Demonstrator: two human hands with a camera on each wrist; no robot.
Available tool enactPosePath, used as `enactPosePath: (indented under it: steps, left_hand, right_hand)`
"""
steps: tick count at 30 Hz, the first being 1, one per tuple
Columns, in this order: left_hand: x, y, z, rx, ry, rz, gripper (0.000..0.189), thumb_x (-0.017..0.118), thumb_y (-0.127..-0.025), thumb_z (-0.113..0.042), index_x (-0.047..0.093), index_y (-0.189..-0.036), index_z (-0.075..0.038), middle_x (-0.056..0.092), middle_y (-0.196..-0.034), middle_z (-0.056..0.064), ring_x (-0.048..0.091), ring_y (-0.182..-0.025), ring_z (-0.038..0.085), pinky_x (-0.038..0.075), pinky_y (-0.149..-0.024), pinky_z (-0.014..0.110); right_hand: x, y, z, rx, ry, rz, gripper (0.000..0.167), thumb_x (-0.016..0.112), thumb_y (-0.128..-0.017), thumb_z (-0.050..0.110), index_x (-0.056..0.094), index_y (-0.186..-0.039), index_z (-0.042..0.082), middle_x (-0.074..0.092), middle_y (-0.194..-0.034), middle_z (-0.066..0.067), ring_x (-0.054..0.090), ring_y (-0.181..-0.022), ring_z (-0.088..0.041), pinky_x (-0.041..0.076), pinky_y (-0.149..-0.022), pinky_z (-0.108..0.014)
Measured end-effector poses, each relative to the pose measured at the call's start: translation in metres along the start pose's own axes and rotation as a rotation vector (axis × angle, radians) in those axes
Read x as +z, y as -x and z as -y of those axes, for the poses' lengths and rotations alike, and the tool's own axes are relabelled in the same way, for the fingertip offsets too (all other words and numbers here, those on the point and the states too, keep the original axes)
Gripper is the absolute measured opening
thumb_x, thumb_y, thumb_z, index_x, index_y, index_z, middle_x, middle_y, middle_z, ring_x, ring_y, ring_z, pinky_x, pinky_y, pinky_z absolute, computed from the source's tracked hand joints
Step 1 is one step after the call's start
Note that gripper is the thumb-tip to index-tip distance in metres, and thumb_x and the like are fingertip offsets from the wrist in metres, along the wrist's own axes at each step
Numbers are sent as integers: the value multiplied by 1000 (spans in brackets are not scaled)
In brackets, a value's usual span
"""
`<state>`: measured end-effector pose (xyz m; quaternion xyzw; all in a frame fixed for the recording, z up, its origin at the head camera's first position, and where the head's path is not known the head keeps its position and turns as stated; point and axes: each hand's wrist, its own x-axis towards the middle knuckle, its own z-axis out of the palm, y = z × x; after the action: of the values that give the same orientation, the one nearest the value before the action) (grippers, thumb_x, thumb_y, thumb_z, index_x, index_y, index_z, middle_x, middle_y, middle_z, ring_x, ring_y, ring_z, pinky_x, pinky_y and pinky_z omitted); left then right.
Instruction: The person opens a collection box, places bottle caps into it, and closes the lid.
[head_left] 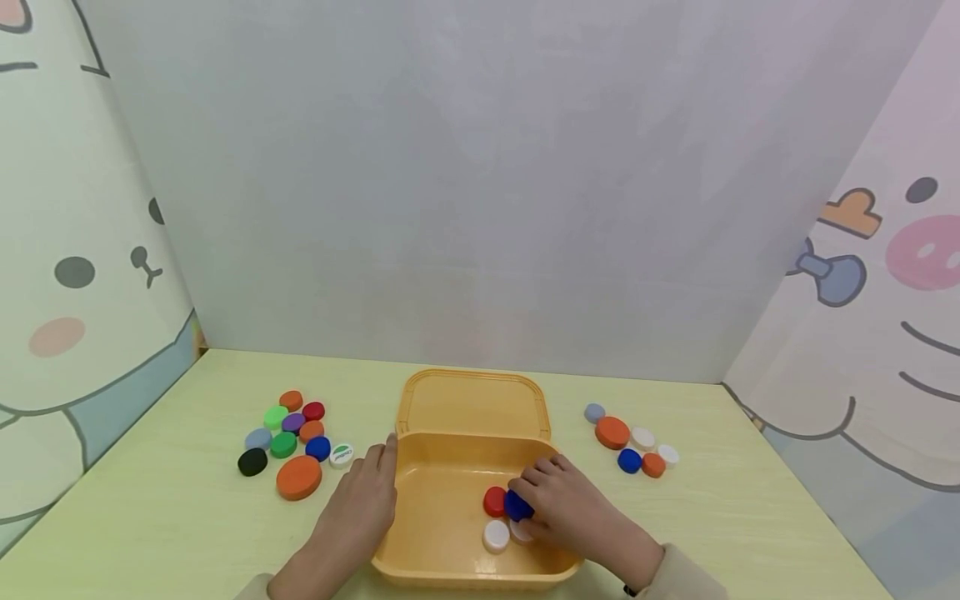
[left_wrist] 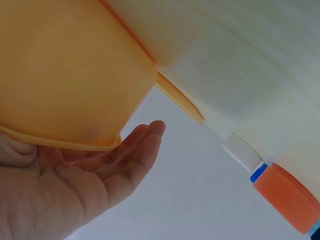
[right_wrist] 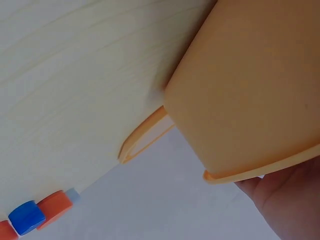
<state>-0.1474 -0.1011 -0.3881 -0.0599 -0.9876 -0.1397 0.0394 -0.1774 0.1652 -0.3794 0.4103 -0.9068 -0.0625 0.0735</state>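
Observation:
A yellow-orange plastic box (head_left: 435, 508) stands at the front of the table. My left hand (head_left: 365, 497) lies along its left side, fingers extended at the rim; in the left wrist view that hand (left_wrist: 95, 180) shows just past the rim. Over the right rim reaches my right hand (head_left: 564, 506), pinching a blue bottle cap (head_left: 517, 505) inside the box. Beside it in the box are a red cap (head_left: 495, 502) and a white cap (head_left: 496, 536). Another white cap (head_left: 521, 532) is partly hidden under the right thumb. In the right wrist view, the box wall hides the fingers.
Behind the box lies its matching lid (head_left: 474, 404). Several mixed caps are grouped at left, among them a large orange cap (head_left: 298, 477), a black cap (head_left: 252, 462) and a printed white cap (head_left: 341, 456). At right sits a smaller group around an orange cap (head_left: 612, 432) and a blue cap (head_left: 630, 460).

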Motion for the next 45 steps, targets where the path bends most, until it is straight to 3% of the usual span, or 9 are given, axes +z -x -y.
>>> enactPosePath:
  steps: [8, 15, 22, 25, 33, 45]
  left_hand:
    - [1, 0, 0, 1, -3, -2, 61, 59, -87, -13, 31, -139, 2, 47, -127, 19, 53, -96, 27, 49, -87, 43]
    - [1, 0, 0, 3, 1, -1, 60, 59, -87, -13, 30, -139, 2, 48, -127, 19, 53, -98, 27, 49, -88, 43]
    - [1, 0, 2, 10, -7, -13, 60, 59, -87, -12, 31, -138, 2, 49, -126, 19, 54, -100, 28, 49, -88, 44]
    - [1, 0, 1, 6, -4, -10, 60, 59, -87, -12, 31, -138, 2, 48, -126, 19, 54, -99, 28, 49, -88, 44]
    - [1, -1, 1, 13, -10, -22, 58, 58, -87, -12, 32, -138, 3, 48, -126, 19, 54, -96, 27, 50, -86, 42]
    - [2, 0, 2, 33, -7, -51, 57, 58, -87, -11, 33, -137, 3, 50, -124, 19, 55, -96, 28, 50, -85, 42]
  right_hand:
    - [-1, 0, -1, 1, 0, 1, 36, 67, -79, 42, 61, -106, 18, 64, -95, 5, 51, -86, -14, 45, -82, -33]
    - [-6, 2, -6, 3, 46, -68, 35, 67, -79, 40, 63, -104, 16, 63, -94, 4, 52, -88, -14, 45, -77, -31]
    - [-17, 5, -15, 62, 55, -88, 37, 67, -80, 40, 62, -108, 16, 64, -98, 3, 53, -87, -15, 46, -78, -34]
    - [-21, 7, -22, 94, 59, -110, 39, 67, -79, 40, 62, -108, 15, 64, -97, 3, 53, -86, -16, 46, -78, -34]
    - [-24, 17, -50, 147, 134, -265, 36, 72, -74, 36, 65, -101, 14, 65, -92, 3, 58, -87, -17, 48, -75, -34]
    - [-10, 38, -87, 276, 108, -263, 35, 78, -69, 28, 63, -97, 13, 62, -83, 2, 52, -75, -16, 45, -66, -36]
